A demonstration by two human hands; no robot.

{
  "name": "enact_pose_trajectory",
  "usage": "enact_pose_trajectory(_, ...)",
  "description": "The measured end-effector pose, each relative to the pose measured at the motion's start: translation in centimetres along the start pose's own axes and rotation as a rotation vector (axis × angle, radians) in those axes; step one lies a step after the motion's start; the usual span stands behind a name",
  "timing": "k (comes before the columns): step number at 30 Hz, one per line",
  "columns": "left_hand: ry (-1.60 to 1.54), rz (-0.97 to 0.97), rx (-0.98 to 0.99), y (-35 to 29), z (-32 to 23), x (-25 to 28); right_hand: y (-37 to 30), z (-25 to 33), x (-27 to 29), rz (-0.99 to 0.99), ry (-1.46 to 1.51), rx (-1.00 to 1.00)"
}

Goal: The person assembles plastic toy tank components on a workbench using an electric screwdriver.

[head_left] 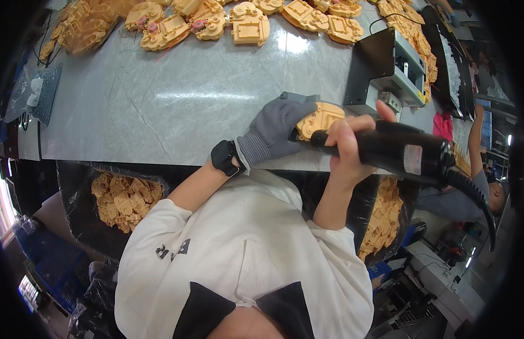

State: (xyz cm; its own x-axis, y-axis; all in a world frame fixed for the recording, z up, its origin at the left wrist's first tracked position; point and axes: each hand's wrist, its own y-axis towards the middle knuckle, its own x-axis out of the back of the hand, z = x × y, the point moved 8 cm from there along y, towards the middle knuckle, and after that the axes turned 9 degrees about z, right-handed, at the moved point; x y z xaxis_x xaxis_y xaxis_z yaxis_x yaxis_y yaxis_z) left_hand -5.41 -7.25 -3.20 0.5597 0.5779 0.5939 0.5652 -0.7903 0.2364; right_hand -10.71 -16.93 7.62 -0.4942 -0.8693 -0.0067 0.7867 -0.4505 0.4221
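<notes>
My left hand [278, 125], in a grey knit glove, grips a yellow-orange plastic housing [320, 120] near the front edge of the table. Its fingers wrap the housing's left side, and a grey block [298, 98] shows just behind them. A black electric screwdriver [400, 151] lies in my bare right hand [350, 142], whose fingers close round its front part. The tool is tilted nearly level, nose toward the housing and cable trailing to the right. Whether its tip touches the housing is hidden.
Several similar housings [249, 25] line the table's far side. A black screw feeder [380, 65] stands right of my hands. Bins of yellow-orange parts [126, 200] sit below the front edge. At far left lies a bag of small pieces [44, 93]; another person [471, 189] is at the right.
</notes>
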Motion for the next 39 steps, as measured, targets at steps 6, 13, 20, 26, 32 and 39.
enact_pose_trajectory(6, -0.010, -0.003, -0.013, 0.0, 0.1, -0.1, 0.1, 0.0, 0.0, 0.102, -0.126, 0.053)
enact_pose_trajectory(13, -0.011, 0.017, -0.005, -0.1, 0.1, -0.1, 0.1, 0.1, -0.6, 0.147, -0.059, 0.083)
enact_pose_trajectory(20, 0.008, 0.005, 0.002, 0.0, 0.2, -0.2, 0.3, -0.8, -0.4, 0.193, -0.081, 0.093)
enact_pose_trajectory(26, 0.078, -0.100, -0.115, 0.5, -0.8, 0.0, 0.3, -0.8, -0.3, 0.245, -0.011, 0.059)
enact_pose_trajectory(32, -0.009, -0.089, -0.110, 0.5, 0.0, 0.4, 0.9, -0.8, 0.9, 0.236, 0.047, 0.103)
enact_pose_trajectory(39, 0.020, -0.001, -0.008, 0.3, -0.9, 0.3, 5.6, 6.7, 12.3, -0.261, 0.062, 0.388)
